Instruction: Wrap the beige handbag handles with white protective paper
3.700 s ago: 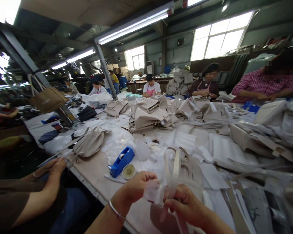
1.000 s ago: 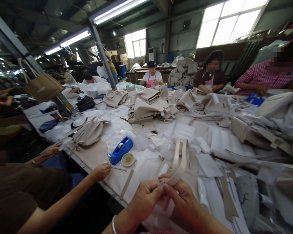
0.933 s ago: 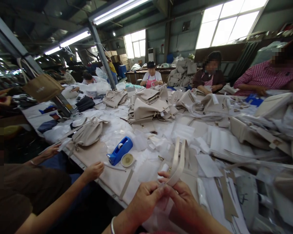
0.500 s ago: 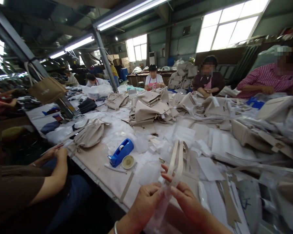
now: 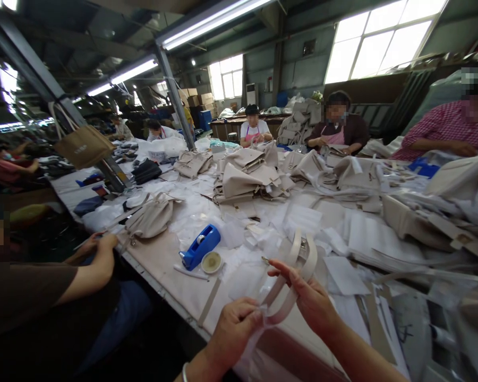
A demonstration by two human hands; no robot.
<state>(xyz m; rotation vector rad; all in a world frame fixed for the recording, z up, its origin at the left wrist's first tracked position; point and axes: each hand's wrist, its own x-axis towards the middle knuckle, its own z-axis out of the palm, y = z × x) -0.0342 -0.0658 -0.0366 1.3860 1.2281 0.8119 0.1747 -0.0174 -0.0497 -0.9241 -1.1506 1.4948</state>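
A beige strap [image 5: 311, 258] is folded into loops between my two hands. My left hand [image 5: 235, 326] is closed, its thumb and fingers pinching the strap's lower end together with a thin clear plastic sleeve [image 5: 252, 345] that trails below. My right hand [image 5: 313, 300] grips the loops higher up, thumb on the near side and fingers reaching through to the left. Silvery metal hardware shows inside the upper loop. A small gold-coloured metal piece [image 5: 265, 260] is by the right fingertips; whether it touches them I cannot tell.
On the table are a blue tape dispenser [image 5: 200, 246], a small round tub [image 5: 211, 262], beige bags [image 5: 242, 178], white foam sheets [image 5: 376, 241] and a loose strip [image 5: 210, 302]. A person [image 5: 43, 302] sits close on the left; others work across the table. A metal post [image 5: 103, 159] rises left.
My right hand has moved up and to the right, spreading the strap into wider loops. My left hand keeps its pinch low down. The view has shifted slightly left.
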